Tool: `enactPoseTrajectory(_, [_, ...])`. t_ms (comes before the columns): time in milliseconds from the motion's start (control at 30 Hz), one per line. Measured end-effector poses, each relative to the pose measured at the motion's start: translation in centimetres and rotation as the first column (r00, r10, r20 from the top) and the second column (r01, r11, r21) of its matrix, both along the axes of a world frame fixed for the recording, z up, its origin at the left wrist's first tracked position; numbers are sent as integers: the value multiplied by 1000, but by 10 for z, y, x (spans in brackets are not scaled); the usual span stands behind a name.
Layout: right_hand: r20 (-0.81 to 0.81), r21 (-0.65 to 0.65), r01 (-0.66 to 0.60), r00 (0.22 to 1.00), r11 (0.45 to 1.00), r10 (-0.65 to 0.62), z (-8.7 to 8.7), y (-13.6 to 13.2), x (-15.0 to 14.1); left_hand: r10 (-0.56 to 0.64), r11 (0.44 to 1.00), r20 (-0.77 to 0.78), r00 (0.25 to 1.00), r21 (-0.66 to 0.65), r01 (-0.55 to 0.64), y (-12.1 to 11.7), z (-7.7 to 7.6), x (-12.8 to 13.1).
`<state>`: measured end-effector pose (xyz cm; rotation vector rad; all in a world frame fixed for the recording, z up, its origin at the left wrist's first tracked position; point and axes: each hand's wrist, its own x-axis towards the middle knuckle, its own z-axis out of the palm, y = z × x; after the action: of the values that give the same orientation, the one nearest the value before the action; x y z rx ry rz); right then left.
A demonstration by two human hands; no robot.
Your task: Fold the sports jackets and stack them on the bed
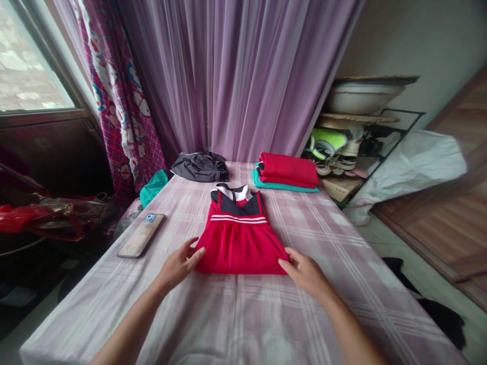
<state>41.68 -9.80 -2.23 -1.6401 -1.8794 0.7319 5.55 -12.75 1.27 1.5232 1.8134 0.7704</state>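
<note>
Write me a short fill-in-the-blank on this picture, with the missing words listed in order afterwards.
1. The left hand and right hand are at the sides of a dress whose skirt is ____ in colour.
2. The phone lies to the ____ of the dress.
3. The stripes across the dress's waist are ____ in colour.
4. In the folded stack, the topmost cloth is ____ in colour.

Missing words: red; left; white; red.

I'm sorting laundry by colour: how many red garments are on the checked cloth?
2 visible: the dress between the left hand and right hand, and the folded red garment on the far-right pile. More may be hidden there.
</note>
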Motion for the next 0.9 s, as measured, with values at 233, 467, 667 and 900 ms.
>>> enactPoseTrajectory(233, [221,63,141,963,988,-152,2,32,-34,-25,997,-355,934,-71,0,40,4,21])
enactPoseTrajectory(467, [75,238,74,993,969,-94,-13,16,-13,8,992,-389,921,120,42,27,-9,15])
enactPoseTrajectory(667, [356,385,-391,899,836,257,-6,-18,18,-368,821,-462,807,246,516,-9,-9,-11])
enactPoseTrajectory(900, [498,423,-476,833,771,241,-13,-1,10,-401,760,-612,682,192,620,-2,-29,-27])
